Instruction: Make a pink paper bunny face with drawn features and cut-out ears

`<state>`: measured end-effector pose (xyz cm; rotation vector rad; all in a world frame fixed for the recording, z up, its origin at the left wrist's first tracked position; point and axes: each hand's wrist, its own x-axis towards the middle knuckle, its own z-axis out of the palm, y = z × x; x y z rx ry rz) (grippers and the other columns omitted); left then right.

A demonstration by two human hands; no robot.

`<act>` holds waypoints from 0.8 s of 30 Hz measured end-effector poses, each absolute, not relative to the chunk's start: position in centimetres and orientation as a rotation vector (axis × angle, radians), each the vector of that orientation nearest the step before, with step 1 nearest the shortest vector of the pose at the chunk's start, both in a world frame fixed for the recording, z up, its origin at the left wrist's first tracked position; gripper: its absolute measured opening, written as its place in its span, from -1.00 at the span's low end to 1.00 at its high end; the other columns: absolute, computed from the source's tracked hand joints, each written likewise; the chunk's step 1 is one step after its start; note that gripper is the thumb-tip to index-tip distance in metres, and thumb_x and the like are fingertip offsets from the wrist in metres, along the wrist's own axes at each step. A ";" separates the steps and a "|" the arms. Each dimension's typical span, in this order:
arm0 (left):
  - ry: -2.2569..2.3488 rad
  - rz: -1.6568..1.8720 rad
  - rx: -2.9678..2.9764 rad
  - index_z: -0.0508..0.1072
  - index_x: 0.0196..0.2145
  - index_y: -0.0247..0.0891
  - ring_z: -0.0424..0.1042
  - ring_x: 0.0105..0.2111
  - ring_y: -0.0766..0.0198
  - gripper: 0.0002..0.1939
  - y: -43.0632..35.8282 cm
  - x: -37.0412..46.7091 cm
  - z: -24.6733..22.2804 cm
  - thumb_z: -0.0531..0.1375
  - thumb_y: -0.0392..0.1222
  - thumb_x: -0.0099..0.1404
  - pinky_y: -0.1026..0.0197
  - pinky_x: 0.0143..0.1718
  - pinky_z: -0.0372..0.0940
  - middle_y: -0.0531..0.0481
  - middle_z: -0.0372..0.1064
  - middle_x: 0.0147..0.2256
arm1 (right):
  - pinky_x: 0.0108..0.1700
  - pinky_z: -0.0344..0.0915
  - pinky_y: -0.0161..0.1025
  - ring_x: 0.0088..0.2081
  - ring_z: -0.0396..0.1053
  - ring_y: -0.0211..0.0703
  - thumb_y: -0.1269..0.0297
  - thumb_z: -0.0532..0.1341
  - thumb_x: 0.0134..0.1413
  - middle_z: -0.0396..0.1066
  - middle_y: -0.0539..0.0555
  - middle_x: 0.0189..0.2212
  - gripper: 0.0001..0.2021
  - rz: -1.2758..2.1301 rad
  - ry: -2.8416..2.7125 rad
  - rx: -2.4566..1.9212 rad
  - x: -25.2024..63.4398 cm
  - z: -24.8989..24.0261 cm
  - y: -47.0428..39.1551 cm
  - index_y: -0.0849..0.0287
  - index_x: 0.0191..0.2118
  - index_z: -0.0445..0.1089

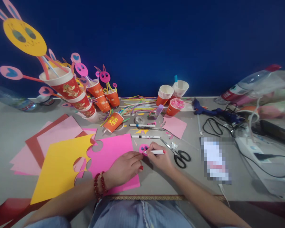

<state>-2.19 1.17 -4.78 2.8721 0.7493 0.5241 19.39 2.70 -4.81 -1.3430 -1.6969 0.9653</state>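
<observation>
Fingers of the right hand [161,159] are clamped on one pen [159,152] over one disc [144,146]; the grip of the left hand [122,167] cannot be told. Below, a grey table [154,185] is backed by a blue wall [142,38]; rightward, one pair of scissors [177,159] is laid.

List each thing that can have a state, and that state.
Right hand, gripping marker
Marker, tip at pink face
Left hand, over pink sheet
Pink sheet, edge cut
Yellow sheet, edge cut
Lettered cup, on its side
Scissors, lying flat
Stacked cups, upright
Red-topped bottle, capped
</observation>
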 end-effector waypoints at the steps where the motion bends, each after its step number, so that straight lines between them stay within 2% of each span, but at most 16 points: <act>1: 0.747 0.518 2.875 0.46 -0.22 -0.30 0.42 0.08 0.12 -0.79 1.2 -2.2 -4.8 0.08 -0.18 0.49 0.04 0.17 0.33 -0.15 0.48 0.03 | -0.39 0.18 -0.27 -0.48 0.26 -0.20 0.32 0.16 0.10 0.30 -0.07 -0.57 -0.84 0.969 -1.689 -1.339 19.4 -4.8 2.7 0.09 -0.50 0.29; 7: 0.749 0.501 2.894 0.45 -0.24 -0.31 0.40 0.11 0.13 -0.76 1.3 -2.2 -4.9 0.07 -0.16 0.50 0.05 0.19 0.31 -0.16 0.48 0.02 | -0.44 0.13 -0.28 -0.50 0.22 -0.21 0.32 0.17 0.10 0.27 -0.07 -0.58 -0.82 0.954 -1.588 -1.311 19.4 -4.6 2.7 0.10 -0.52 0.29; 18: 0.739 0.544 2.874 0.46 -0.24 -0.31 0.43 0.08 0.13 -0.81 1.3 -2.1 -4.5 0.09 -0.20 0.48 0.06 0.17 0.33 -0.16 0.49 0.00 | -0.41 0.19 -0.29 -0.50 0.26 -0.21 0.29 0.17 0.11 0.30 -0.08 -0.57 -0.83 0.954 -1.690 -1.338 19.3 -4.7 2.7 0.09 -0.49 0.31; 24: 0.738 0.551 2.890 0.46 -0.25 -0.29 0.43 0.07 0.15 -0.75 1.3 -2.1 -4.7 0.04 -0.18 0.51 0.06 0.17 0.33 -0.16 0.50 -0.02 | -0.43 0.19 -0.30 -0.51 0.25 -0.22 0.29 0.18 0.11 0.31 -0.08 -0.59 -0.83 0.962 -1.710 -1.337 19.4 -4.5 2.8 0.08 -0.50 0.30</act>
